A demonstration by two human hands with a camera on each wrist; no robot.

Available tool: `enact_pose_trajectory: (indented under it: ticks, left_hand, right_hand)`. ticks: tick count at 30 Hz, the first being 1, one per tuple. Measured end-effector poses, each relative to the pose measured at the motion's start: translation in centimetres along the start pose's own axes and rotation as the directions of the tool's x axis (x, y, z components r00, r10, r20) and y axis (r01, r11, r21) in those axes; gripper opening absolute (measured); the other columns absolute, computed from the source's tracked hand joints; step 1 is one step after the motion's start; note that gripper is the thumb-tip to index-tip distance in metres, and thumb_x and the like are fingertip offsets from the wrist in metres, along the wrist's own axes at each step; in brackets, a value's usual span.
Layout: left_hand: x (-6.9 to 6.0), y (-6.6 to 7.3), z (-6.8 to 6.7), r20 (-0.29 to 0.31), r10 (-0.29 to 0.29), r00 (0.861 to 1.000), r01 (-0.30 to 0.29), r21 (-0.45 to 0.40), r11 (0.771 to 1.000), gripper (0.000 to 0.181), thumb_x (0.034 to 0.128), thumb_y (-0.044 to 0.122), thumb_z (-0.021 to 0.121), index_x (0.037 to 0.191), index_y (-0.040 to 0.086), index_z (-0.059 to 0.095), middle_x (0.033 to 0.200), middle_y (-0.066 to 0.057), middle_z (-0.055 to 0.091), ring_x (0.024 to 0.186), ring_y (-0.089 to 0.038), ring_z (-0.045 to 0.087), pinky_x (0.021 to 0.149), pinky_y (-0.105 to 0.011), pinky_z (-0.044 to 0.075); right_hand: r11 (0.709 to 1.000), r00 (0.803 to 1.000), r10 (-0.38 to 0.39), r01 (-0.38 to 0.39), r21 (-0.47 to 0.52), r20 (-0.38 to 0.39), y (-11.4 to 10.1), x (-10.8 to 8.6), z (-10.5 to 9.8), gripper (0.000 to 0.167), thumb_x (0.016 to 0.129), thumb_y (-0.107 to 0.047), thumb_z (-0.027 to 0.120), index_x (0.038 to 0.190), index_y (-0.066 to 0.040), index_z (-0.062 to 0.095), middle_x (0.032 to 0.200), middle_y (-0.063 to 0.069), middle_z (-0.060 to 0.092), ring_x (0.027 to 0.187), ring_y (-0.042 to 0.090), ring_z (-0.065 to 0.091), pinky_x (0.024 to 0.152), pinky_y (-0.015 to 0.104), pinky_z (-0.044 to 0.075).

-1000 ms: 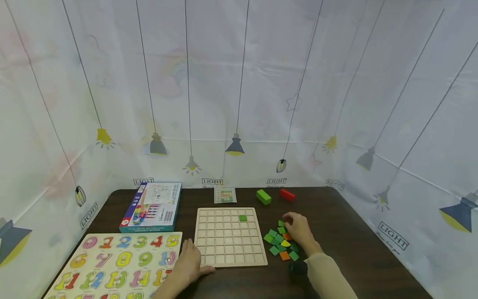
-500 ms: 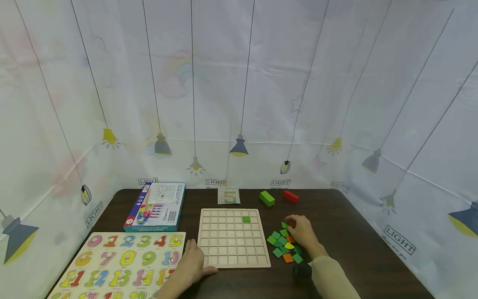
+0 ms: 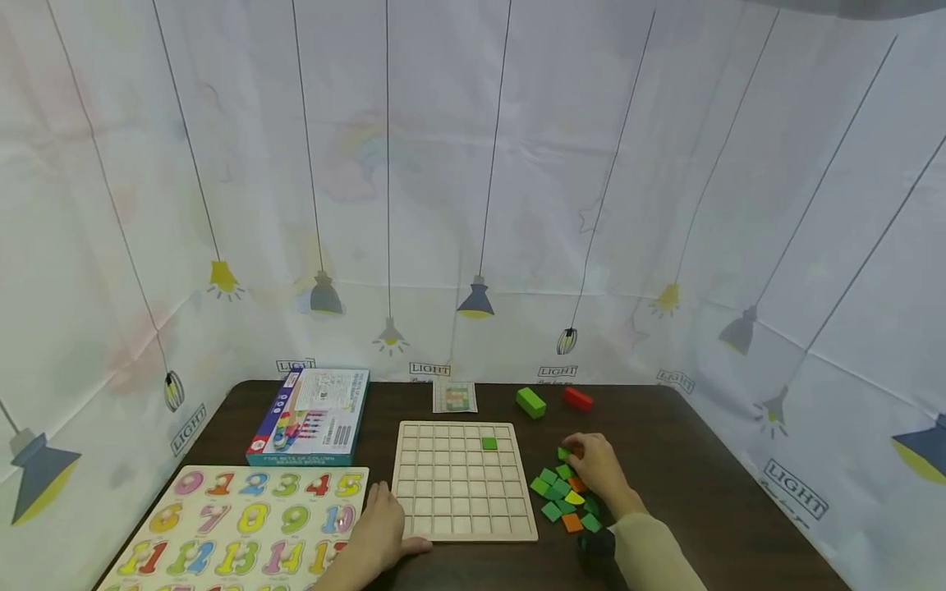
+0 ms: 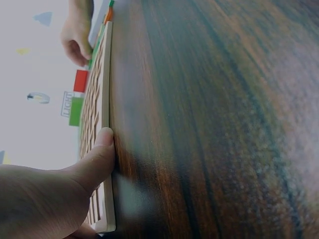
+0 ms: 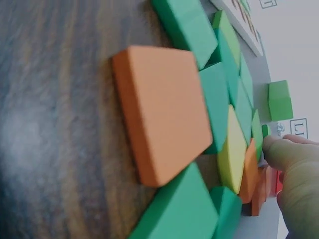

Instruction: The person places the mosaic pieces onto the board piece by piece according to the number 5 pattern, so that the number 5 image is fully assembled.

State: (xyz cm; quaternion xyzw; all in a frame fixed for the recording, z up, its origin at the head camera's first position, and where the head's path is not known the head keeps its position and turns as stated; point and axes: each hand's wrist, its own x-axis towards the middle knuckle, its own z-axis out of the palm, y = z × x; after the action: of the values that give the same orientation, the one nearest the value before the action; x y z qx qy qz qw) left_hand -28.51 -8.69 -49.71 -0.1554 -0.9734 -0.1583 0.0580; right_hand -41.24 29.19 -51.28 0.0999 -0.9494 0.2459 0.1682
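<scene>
A wooden grid board (image 3: 461, 484) lies on the table with one green tile (image 3: 489, 444) in a cell near its upper right. My left hand (image 3: 378, 529) rests at the board's near left corner, fingers along the left side; in the left wrist view its thumb (image 4: 102, 144) presses the near edge. At the far end of a pile of green, orange and yellow tiles (image 3: 572, 524), my right hand (image 3: 600, 469) pinches a small green tile (image 3: 563, 453). The right wrist view shows the thumb (image 5: 279, 152) against that tile (image 5: 265, 130), the other fingers partly hidden.
A number puzzle board (image 3: 244, 501) lies at the left, with a boxed set (image 3: 314, 414) behind it. Beyond the grid stand a patterned card (image 3: 454, 397), a green block (image 3: 530, 403) and a red block (image 3: 578, 400). A printed curtain surrounds the table.
The right fingertips have come down onto the green tile at the pile's far end. The left hand keeps its place at the board, while the head view has shifted slightly.
</scene>
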Motion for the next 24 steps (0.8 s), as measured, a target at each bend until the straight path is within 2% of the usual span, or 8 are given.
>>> enact_pose_trajectory:
  ticks: [5,9,16,19,24]
  left_hand:
    - [0.0,-0.4,0.3,0.005,-0.001,1.000,0.001,-0.003,1.000,0.080,0.0694,0.052,0.076,0.090,-0.023,0.060,0.121,-0.045,0.043,0.121,-0.055,0.037,0.099,-0.052,0.039]
    - [0.1,-0.4,0.3,0.001,-0.009,1.000,0.009,-0.004,1.000,0.078,0.0690,0.052,0.077,0.088,-0.022,0.061,0.122,-0.044,0.043,0.121,-0.055,0.038,0.097,-0.052,0.041]
    - [0.0,-0.3,0.4,-0.022,0.026,0.999,-0.025,0.047,0.999,0.082,0.0696,0.054,0.075,0.092,-0.023,0.060,0.118,-0.042,0.048,0.120,-0.052,0.041,0.100,-0.051,0.038]
    - [0.0,-0.3,0.3,-0.023,0.029,0.999,-0.028,0.034,0.999,0.082,0.0698,0.054,0.075,0.092,-0.024,0.060,0.119,-0.043,0.047,0.120,-0.052,0.040,0.100,-0.051,0.039]
    - [-0.1,-0.3,0.5,-0.030,0.020,0.999,-0.019,0.029,0.999,0.082,0.0693,0.055,0.075,0.089,-0.024,0.060,0.119,-0.043,0.047,0.120,-0.053,0.040,0.100,-0.051,0.038]
  right_hand:
    - [0.998,0.998,-0.039,0.041,0.043,-0.059,-0.5,0.3,0.0,0.022,0.077,-0.002,0.076,0.098,-0.002,0.068,0.095,0.010,0.066,0.092,0.030,0.060,0.080,0.048,0.050]
    - [0.995,0.994,-0.068,0.074,0.071,-0.083,-1.3,0.8,-0.1,0.024,0.077,-0.001,0.075,0.099,-0.001,0.067,0.096,0.011,0.066,0.090,0.028,0.062,0.078,0.046,0.052]
    - [0.990,0.996,-0.070,0.078,0.120,-0.063,-3.2,1.6,0.8,0.024,0.077,0.000,0.075,0.100,-0.001,0.067,0.098,0.011,0.067,0.094,0.029,0.062,0.081,0.046,0.051]
    - [0.989,0.996,-0.073,0.080,0.127,-0.058,-4.1,2.0,1.6,0.024,0.077,0.000,0.075,0.100,-0.002,0.067,0.098,0.009,0.067,0.094,0.028,0.063,0.081,0.045,0.052]
    - [0.978,0.991,-0.123,0.131,0.163,-0.057,-5.7,2.4,2.6,0.024,0.077,0.001,0.075,0.100,-0.002,0.068,0.098,0.010,0.067,0.095,0.028,0.062,0.080,0.044,0.052]
